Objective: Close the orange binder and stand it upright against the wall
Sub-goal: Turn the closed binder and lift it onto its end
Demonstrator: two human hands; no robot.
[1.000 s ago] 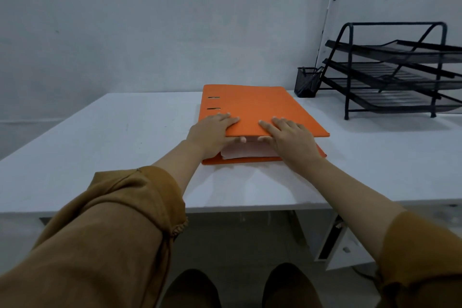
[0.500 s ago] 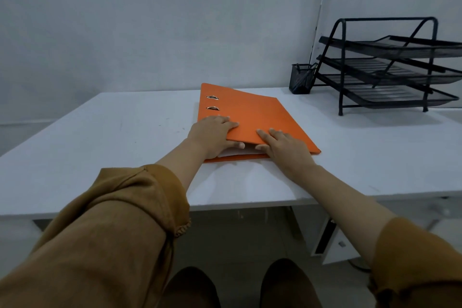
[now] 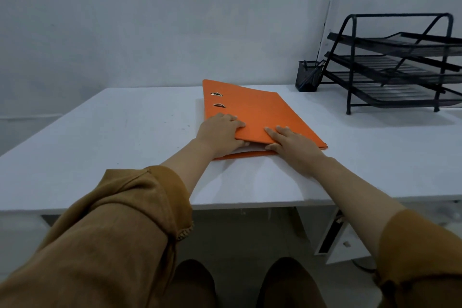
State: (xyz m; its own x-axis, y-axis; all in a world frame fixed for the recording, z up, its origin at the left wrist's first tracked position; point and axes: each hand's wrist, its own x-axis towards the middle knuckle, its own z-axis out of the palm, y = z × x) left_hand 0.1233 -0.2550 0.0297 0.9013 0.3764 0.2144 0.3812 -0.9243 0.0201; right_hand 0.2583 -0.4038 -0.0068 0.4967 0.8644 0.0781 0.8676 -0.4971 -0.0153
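Note:
The orange binder (image 3: 252, 112) lies flat on the white desk (image 3: 112, 137), its front cover down and its spine side, with two metal ring slots, on the left. White paper shows between the covers at the near edge. My left hand (image 3: 220, 130) grips the near left corner, fingers on top and thumb under the cover. My right hand (image 3: 292, 142) holds the near edge to the right in the same way. The grey wall (image 3: 150, 20) rises just behind the desk.
A black three-tier wire tray rack (image 3: 400, 62) stands at the back right of the desk. A black mesh pen cup (image 3: 308, 76) sits next to it by the wall. A white drawer unit (image 3: 342, 240) is under the desk on the right.
The top cover has come down nearly flat onto the papers. Both hands stayed on the near edge, and the view shifted slightly.

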